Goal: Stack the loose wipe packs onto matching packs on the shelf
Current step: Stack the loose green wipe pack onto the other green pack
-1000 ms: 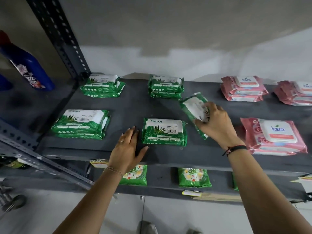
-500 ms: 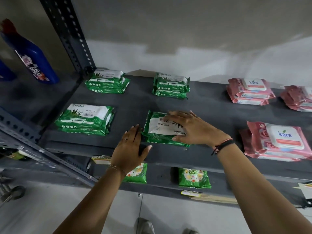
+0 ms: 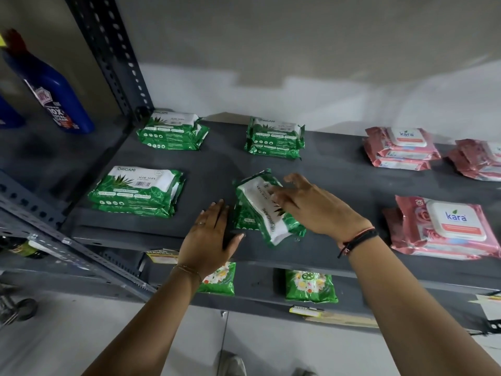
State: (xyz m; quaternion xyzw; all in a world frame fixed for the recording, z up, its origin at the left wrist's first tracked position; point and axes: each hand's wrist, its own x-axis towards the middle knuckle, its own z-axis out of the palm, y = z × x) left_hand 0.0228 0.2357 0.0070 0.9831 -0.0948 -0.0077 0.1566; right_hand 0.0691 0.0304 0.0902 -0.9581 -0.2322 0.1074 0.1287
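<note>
Left hand lies flat and spread on the grey metal shelf edge; right hand, fingers splayed, presses a skewed green plastic wipe pack atop its match, needing squaring; farther green stacks and pink stacks look done.

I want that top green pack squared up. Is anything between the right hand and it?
Nothing visible: the right hand is over the skewed top pack, fingers spread, on the lower pack.
</note>
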